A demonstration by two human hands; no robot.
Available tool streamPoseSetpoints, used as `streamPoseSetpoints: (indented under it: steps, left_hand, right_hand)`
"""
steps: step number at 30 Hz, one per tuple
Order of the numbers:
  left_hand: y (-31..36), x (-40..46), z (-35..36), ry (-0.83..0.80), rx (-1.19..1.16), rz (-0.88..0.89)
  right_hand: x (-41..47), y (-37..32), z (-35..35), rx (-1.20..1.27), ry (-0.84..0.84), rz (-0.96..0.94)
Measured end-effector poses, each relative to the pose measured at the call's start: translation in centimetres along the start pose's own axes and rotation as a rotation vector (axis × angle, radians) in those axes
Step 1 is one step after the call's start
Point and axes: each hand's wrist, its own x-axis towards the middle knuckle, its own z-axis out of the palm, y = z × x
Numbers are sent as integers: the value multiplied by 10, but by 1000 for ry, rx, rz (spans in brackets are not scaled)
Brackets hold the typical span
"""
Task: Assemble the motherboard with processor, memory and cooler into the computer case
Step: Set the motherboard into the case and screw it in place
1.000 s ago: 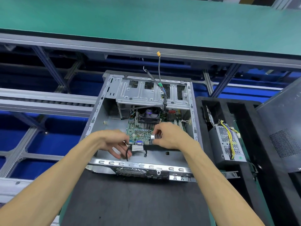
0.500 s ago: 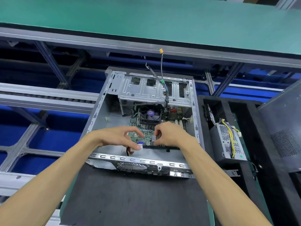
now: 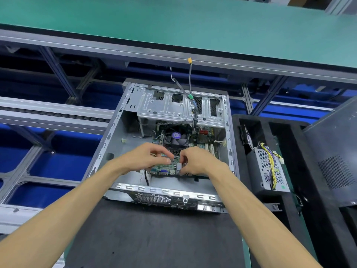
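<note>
Head view, and nearest us is the black mat (image 3: 154, 238), both forearms reaching out over it into the open computer case (image 3: 108, 149). The left hand (image 3: 143, 158) has its fingers curled down onto the near left part of the motherboard (image 3: 170, 167), thumb and forefinger pinched together at the board's surface; the right hand (image 3: 199, 161), just beside it, grips the board's near edge by the rear ports, fingers curled over it. Exactly what the left fingertips pinch is too small to tell, it may be the board itself. The motherboard lies flat inside the case, under and between both hands. Just beyond the knuckles sits the cooler (image 3: 176, 137) with its purple-hubbed fan, mounted on the board. Further past the hands, the silver drive cage (image 3: 173, 107) spans the case, and a cable with an orange connector (image 3: 189, 60) stands up above it. Off to the right of the right hand, a power supply (image 3: 268, 169) with yellow wires rests in a black foam tray (image 3: 239, 128). Farthest away runs the green bench top (image 3: 173, 22).
</note>
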Motion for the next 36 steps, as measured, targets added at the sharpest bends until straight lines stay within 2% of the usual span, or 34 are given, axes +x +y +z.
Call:
streamPoseSetpoints:
  steps: [5, 11, 17, 26, 36]
  left_hand:
    - [-1, 4, -1, 163, 20, 48]
    - [-4, 5, -8, 152, -170, -8]
    - [-9, 7, -11, 52, -220, 6]
    - [-4, 5, -15, -115, -566, 26]
    - [4, -7, -19, -348, -554, 69]
  right_hand:
    - [-1, 1, 0, 32, -6, 8]
    - [-2, 0, -1, 28, -5, -2]
    - [-1, 0, 0, 21, 3, -9]
    - [1, 3, 1, 40, -10, -2]
    - [2, 4, 2, 40, -18, -13]
